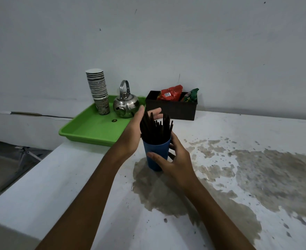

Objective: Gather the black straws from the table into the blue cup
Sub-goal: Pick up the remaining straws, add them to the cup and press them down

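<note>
The blue cup [156, 154] stands upright on the white table, on a worn brown patch. A bundle of black straws [155, 128] sticks up out of it. My right hand [173, 159] wraps around the cup's right side, thumb across its front. My left hand [137, 129] is at the left of the straw bundle, fingers spread and curved around the upper part of the straws, touching them. No loose straws show on the table.
A green tray [94, 129] at the back left holds a stack of paper cups [99, 91] and a steel kettle [126, 104]. A black box [172, 108] with snack packets stands against the wall. The table's left edge [40, 172] drops to the floor.
</note>
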A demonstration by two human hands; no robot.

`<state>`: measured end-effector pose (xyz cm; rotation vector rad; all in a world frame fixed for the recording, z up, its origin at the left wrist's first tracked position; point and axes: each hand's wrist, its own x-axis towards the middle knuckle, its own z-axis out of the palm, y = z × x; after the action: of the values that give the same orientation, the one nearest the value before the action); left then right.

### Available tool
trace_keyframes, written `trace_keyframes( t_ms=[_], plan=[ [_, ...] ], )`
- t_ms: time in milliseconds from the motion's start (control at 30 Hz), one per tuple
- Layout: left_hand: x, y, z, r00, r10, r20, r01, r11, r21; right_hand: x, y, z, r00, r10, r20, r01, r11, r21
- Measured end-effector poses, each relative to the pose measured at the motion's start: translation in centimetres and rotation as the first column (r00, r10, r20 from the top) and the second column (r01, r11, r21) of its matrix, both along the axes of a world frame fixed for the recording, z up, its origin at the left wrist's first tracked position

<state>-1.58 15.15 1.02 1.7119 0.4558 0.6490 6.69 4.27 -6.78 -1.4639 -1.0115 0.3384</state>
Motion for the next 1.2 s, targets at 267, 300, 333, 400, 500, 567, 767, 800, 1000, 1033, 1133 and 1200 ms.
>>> trace_keyframes(
  t_ms=[267,300,333,400,500,567,767,800,1000,1033,1133,1200],
  plan=[
    [-0.3,1.4,1.2,0.999,-0.008,-0.044,0.012,0.997,0.08,0.4,-0.6,0.3,1.0,0.001,-0.031,-0.001,1.0,-0.011],
    [-0.3,1.5,1.6,0.999,-0.003,-0.037,0.006,0.997,0.075,0.4,-0.7,0.2,0.999,0.004,-0.032,-0.005,1.0,-0.014],
    [-0.2,1.6,2.1,1.0,0.004,-0.02,-0.002,0.998,0.064,0.4,-0.7,0.2,0.999,0.007,-0.033,-0.007,1.0,-0.016],
    [-0.1,1.6,3.0,1.0,0.01,0.022,-0.011,0.998,0.063,0.4,-0.6,0.1,0.999,0.009,-0.038,-0.01,1.0,-0.022],
    [0.4,1.1,4.1,0.998,-0.057,0.0,0.057,0.985,0.164,0.4,-0.7,0.0,0.999,0.009,-0.042,-0.011,0.999,-0.03],
    [0.9,0.8,4.2,0.986,-0.129,-0.102,0.15,0.959,0.238,0.5,-0.7,0.1,0.999,0.012,-0.043,-0.013,0.999,-0.032],
    [1.7,0.3,3.9,0.928,-0.197,-0.315,0.275,0.934,0.227,0.4,-0.7,0.1,0.998,0.027,-0.049,-0.029,0.999,-0.029],
    [1.8,0.5,3.8,0.917,-0.202,-0.343,0.287,0.933,0.216,0.4,-0.7,0.1,0.998,0.029,-0.049,-0.031,0.999,-0.029],
    [1.9,0.6,4.2,0.84,-0.213,-0.5,0.338,0.925,0.173,0.5,-0.7,0.2,0.998,0.043,-0.049,-0.045,0.998,-0.032],
    [1.9,0.7,4.4,0.834,-0.211,-0.509,0.347,0.919,0.187,0.5,-0.7,0.1,0.997,0.047,-0.054,-0.048,0.998,-0.029],
    [2.0,1.0,5.4,0.861,-0.213,-0.461,0.351,0.906,0.237,0.5,-0.7,0.1,0.996,0.058,-0.074,-0.06,0.998,-0.027],
    [2.5,0.8,6.4,0.889,-0.217,-0.402,0.339,0.904,0.262,0.6,-0.7,0.1,0.996,0.059,-0.073,-0.061,0.998,-0.025]
  ],
)
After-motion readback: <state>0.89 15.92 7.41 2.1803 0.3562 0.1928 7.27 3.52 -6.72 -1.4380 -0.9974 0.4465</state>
